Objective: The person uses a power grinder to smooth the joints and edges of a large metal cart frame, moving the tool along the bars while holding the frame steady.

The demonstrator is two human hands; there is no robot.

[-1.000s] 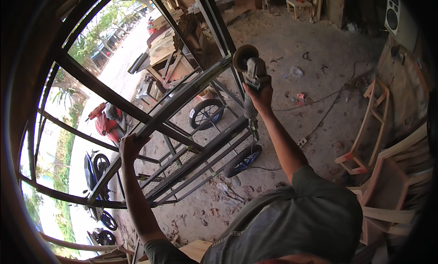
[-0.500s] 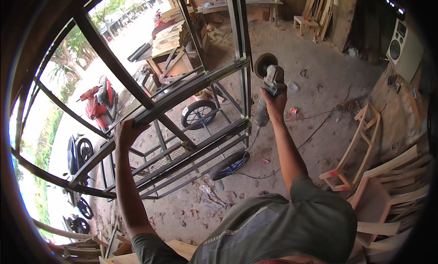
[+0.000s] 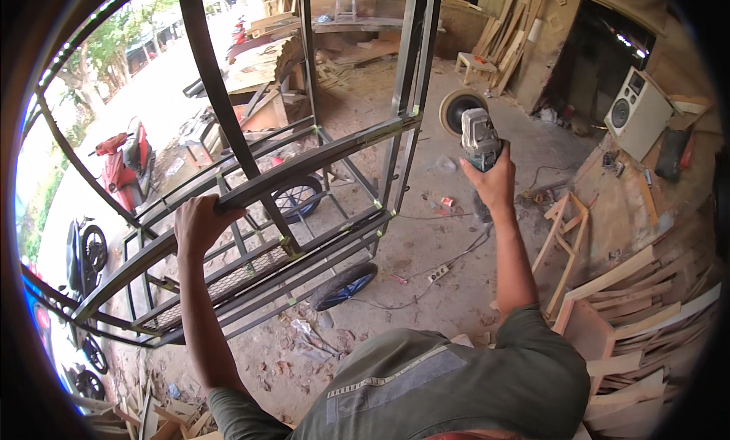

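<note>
An angle grinder (image 3: pixel 480 138) with a round, tan-rimmed disc (image 3: pixel 449 115) is held out in front of me. My right hand (image 3: pixel 493 180) is closed around its body; the lower part is mostly hidden behind the hand and forearm. The disc stands apart from the upright posts (image 3: pixel 411 56) of a dark metal frame, to their right. At the left, my left hand (image 3: pixel 202 224) is wrapped over the frame's long rail (image 3: pixel 312 160). Greenish marks show at several of the frame's joints. Spoked wheels with black tyres (image 3: pixel 346 286) sit low at the frame.
A cable (image 3: pixel 456 259) and a socket strip (image 3: pixel 439 273) lie on the dusty floor. To the right are a wooden frame (image 3: pixel 559 246), stacked timber (image 3: pixel 646 318) and a speaker box (image 3: pixel 637 119). A red motorbike (image 3: pixel 125 163) stands at left. Behind is a wood-laden bench (image 3: pixel 262 68).
The grinder has moved right, widening the gap between its disc and the metal posts. My left hand still grips the rail. The whole view has shifted and tilted somewhat.
</note>
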